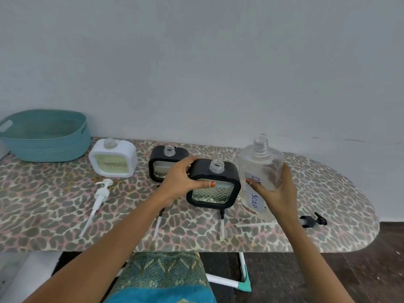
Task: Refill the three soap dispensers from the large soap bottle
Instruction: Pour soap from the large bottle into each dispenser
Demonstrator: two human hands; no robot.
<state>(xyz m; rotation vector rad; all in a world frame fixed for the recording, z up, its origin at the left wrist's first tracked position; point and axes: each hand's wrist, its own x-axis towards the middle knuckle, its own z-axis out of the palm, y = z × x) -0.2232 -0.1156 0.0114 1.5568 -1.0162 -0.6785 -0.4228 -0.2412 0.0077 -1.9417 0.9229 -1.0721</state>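
My left hand (182, 179) grips a black square dispenser (215, 185) by its left side, its neck open and uncapped. My right hand (276, 191) holds the large clear soap bottle (260, 169), uncapped, upright with a slight tilt, a label reading SOAP on its front. A second black dispenser (162, 159) stands just behind my left hand, partly hidden by it. The white dispenser (113, 158) stands further left, also uncapped.
The ironing board (43, 204) has a leopard-print cover. A white pump (99, 201) lies in front of the white dispenser; a black pump (313, 220) lies at the right. Two more pump tubes (222, 226) lie near the front edge. A teal basket (46, 134) sits at back left.
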